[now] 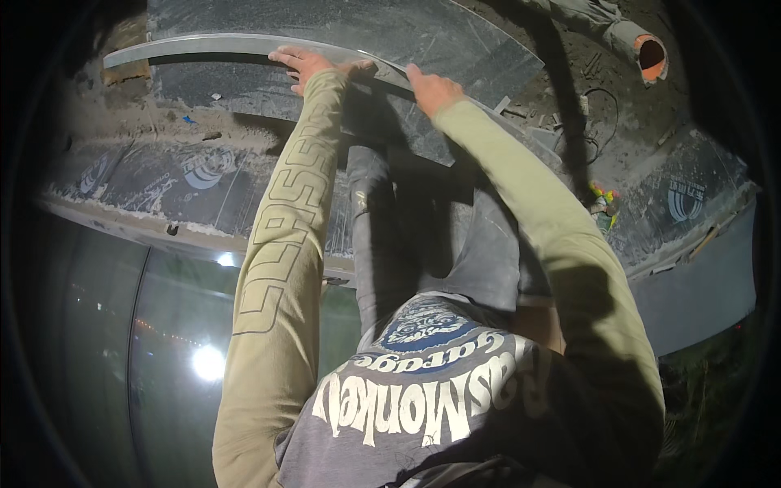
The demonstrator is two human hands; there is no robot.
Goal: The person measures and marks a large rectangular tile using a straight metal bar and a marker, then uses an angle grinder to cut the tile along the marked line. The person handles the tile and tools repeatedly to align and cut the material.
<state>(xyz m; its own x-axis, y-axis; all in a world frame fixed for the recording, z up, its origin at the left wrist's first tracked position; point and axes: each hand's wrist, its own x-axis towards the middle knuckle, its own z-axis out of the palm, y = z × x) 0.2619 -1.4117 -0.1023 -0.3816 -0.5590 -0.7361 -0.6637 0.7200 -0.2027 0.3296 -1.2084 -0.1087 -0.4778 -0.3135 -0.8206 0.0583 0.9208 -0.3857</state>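
A long, thin grey metal straightedge (203, 45) lies across a dark stone slab (423, 37); it looks curved through the wide lens. My left hand (309, 67) grips it near the middle, fingers reaching over its top edge. To the right, my right hand (435, 89) holds the same bar, thumb along the upper side and the other fingers partly hidden. Both arms stretch forward. Dusty, speckled patches mark the slab on both sides of the bar, and shadow covers the area below my hands.
Dark protective sheeting (207, 167) with pale dust covers the ledge nearer me. Glass panels (175, 325) reflect a bright light at lower left. Rubble and a thin cable (610, 106) lie at right, near a small brightly coloured item (604, 199). An orange-ended tube-like object (651, 57) is far right.
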